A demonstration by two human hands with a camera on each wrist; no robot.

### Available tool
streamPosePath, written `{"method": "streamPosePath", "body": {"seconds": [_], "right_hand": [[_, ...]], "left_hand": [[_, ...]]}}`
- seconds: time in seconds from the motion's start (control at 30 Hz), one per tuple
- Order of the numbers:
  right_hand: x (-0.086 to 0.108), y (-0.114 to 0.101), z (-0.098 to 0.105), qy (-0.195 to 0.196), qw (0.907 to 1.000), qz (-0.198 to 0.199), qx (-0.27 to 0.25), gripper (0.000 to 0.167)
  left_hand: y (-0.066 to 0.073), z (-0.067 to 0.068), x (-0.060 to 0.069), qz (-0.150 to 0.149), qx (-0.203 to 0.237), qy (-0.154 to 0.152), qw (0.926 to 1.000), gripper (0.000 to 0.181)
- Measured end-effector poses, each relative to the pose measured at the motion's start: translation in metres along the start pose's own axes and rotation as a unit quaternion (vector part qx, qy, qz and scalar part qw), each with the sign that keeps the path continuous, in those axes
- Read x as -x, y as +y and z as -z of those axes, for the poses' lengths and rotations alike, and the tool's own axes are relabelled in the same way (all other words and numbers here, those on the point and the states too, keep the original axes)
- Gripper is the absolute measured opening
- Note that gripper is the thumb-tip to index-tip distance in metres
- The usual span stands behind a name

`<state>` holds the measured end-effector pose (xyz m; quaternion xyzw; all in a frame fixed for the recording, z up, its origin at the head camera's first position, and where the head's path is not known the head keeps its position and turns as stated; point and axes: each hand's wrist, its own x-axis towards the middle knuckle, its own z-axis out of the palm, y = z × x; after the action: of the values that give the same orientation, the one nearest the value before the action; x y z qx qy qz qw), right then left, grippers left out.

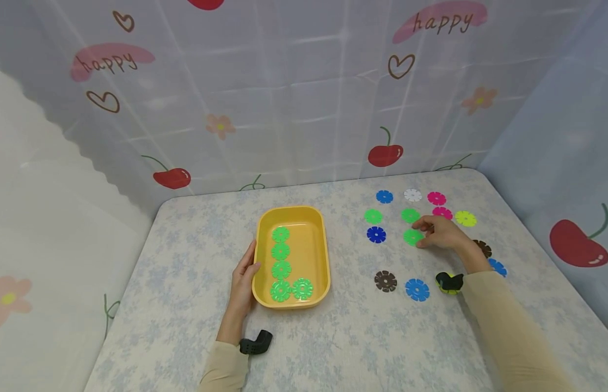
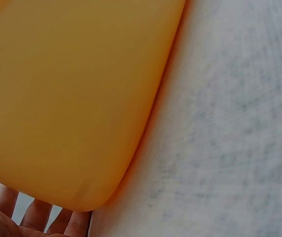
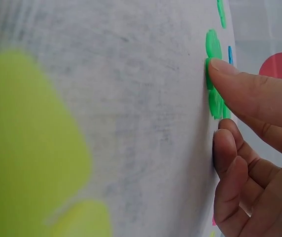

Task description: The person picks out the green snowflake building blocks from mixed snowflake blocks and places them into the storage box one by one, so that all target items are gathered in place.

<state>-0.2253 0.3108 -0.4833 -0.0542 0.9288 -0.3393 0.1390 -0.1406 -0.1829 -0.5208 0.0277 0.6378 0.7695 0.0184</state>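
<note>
My left hand holds the left side of a yellow tray, thumb at the rim and fingers along the outside wall. In the left wrist view the tray's outer wall fills much of the picture. Several green notched interlocking discs lie inside, in a column with one beside the lowest. Over on the right, my right hand has thumb and index finger at a green disc on the table. The right wrist view shows the thumb on that disc; the index fingertip is hidden there.
Around the right hand lie blue, white, pink, yellow and brown discs. Another green disc lies just behind the touched one. A patterned curtain hangs along the table's back edge.
</note>
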Motion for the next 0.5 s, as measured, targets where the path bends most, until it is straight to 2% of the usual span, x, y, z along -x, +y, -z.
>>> {"method": "streamPosePath", "body": {"seconds": [0.5], "right_hand": [[0.0001,-0.0016,0.0001,0.006,0.9997,0.002,-0.025,0.041]], "left_hand": [[-0.0005,0.0001,0.0003,-0.005,0.004,-0.003,1.0000,0.055]]}}
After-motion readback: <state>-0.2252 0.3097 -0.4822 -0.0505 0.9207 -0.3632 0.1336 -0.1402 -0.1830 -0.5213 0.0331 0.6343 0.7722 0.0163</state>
